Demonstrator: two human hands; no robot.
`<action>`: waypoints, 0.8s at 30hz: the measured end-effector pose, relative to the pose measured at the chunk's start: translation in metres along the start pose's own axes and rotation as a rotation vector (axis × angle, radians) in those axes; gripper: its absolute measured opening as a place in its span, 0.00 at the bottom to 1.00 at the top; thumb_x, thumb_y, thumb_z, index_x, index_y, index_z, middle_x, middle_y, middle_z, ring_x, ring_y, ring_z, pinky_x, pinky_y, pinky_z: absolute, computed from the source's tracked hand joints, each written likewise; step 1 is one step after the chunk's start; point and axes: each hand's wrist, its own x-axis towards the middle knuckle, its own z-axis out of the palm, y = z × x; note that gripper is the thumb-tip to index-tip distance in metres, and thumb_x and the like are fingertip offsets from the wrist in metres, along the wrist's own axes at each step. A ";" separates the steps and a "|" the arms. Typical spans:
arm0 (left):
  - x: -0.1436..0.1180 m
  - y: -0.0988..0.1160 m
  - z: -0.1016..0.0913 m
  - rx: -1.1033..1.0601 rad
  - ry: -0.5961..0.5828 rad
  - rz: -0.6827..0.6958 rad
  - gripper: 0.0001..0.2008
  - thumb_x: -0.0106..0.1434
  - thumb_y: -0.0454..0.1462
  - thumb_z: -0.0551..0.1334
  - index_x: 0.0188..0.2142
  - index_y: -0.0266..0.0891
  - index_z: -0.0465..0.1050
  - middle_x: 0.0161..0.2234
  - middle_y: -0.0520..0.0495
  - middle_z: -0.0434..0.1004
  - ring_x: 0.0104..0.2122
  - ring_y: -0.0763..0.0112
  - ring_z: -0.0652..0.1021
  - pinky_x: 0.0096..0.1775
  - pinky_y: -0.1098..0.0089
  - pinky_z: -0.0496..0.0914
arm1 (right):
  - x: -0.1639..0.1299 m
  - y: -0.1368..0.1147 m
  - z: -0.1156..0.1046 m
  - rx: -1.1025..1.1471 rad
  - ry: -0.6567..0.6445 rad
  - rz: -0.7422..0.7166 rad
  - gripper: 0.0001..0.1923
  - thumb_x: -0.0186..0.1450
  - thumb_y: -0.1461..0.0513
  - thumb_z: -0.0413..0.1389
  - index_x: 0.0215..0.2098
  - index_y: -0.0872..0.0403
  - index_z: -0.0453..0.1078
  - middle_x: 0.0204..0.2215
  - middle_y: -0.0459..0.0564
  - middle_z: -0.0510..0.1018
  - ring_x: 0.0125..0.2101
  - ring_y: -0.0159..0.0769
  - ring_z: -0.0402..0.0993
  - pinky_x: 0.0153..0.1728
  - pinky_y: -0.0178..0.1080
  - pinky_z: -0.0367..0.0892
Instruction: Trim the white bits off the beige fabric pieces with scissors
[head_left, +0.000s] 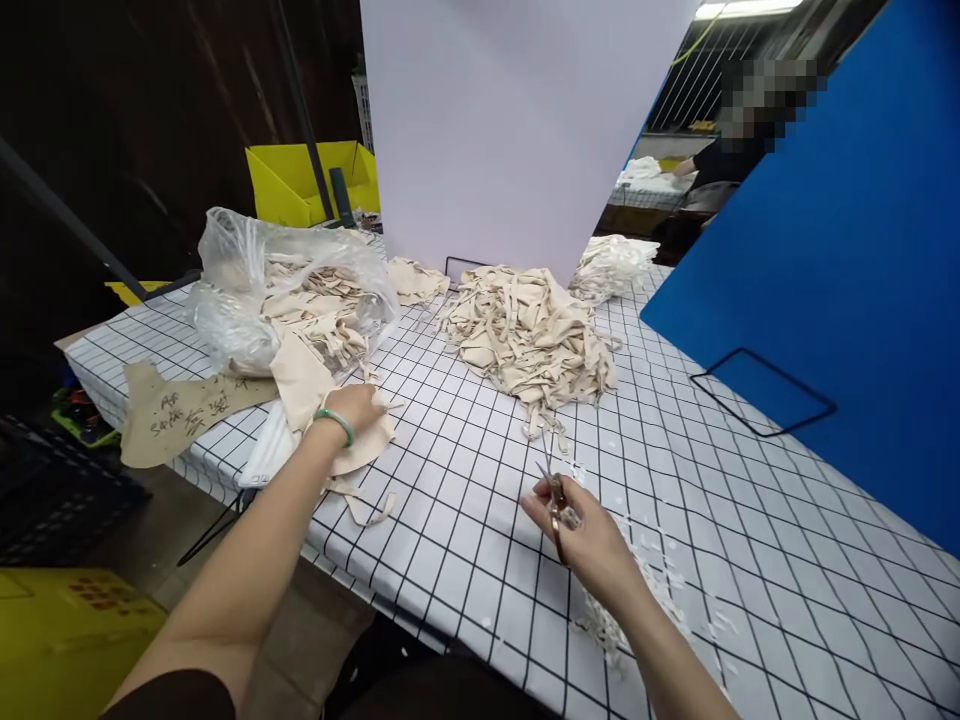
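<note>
Your left hand (358, 405), with a green bangle (335, 422) at the wrist, rests flat on a beige cloth piece (360, 445) at the near left edge of the grid-patterned surface (465, 560), fingers spread over it rather than clenched. Your right hand (581, 535) is closed around a pair of scissors (553, 495), the blades pointing away from you toward the big heap of beige fabric pieces (529, 335) in the middle. A clear plastic bag (289, 290) stuffed with more beige pieces sits just beyond your left hand, beside a brown paper pattern (176, 415) with handwriting. White trimmings (652, 580) lie scattered near your right hand. Farther back stands a white board (510, 130), and to the right a blue panel (840, 270).
</note>
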 end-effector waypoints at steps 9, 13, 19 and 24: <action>-0.147 0.077 0.067 -0.210 -0.067 0.666 0.09 0.64 0.29 0.59 0.44 0.39 0.72 0.47 0.44 0.76 0.50 0.60 0.73 0.53 0.57 0.69 | -0.010 0.022 0.015 0.317 -0.073 0.029 0.20 0.56 0.48 0.63 0.39 0.51 0.67 0.32 0.47 0.75 0.33 0.39 0.73 0.35 0.41 0.69; -0.144 0.050 0.060 -0.361 0.132 0.630 0.11 0.63 0.24 0.54 0.39 0.37 0.70 0.42 0.42 0.74 0.46 0.60 0.73 0.48 0.59 0.72 | -0.016 0.034 0.018 0.226 -0.030 -0.056 0.14 0.58 0.55 0.60 0.39 0.50 0.67 0.34 0.48 0.75 0.32 0.37 0.72 0.35 0.40 0.69; -0.142 0.044 0.054 -0.243 0.175 0.500 0.04 0.66 0.34 0.57 0.33 0.39 0.66 0.33 0.45 0.70 0.37 0.60 0.72 0.40 0.59 0.71 | -0.002 0.017 0.037 -0.098 0.038 -0.252 0.03 0.57 0.62 0.59 0.30 0.49 0.68 0.31 0.48 0.78 0.37 0.42 0.70 0.39 0.42 0.65; -0.092 0.011 0.037 -0.045 0.289 0.337 0.13 0.60 0.26 0.54 0.43 0.37 0.72 0.49 0.35 0.70 0.53 0.50 0.69 0.55 0.50 0.66 | 0.000 0.008 0.034 -0.058 0.109 -0.194 0.05 0.61 0.57 0.57 0.32 0.50 0.67 0.33 0.49 0.77 0.35 0.42 0.70 0.37 0.42 0.65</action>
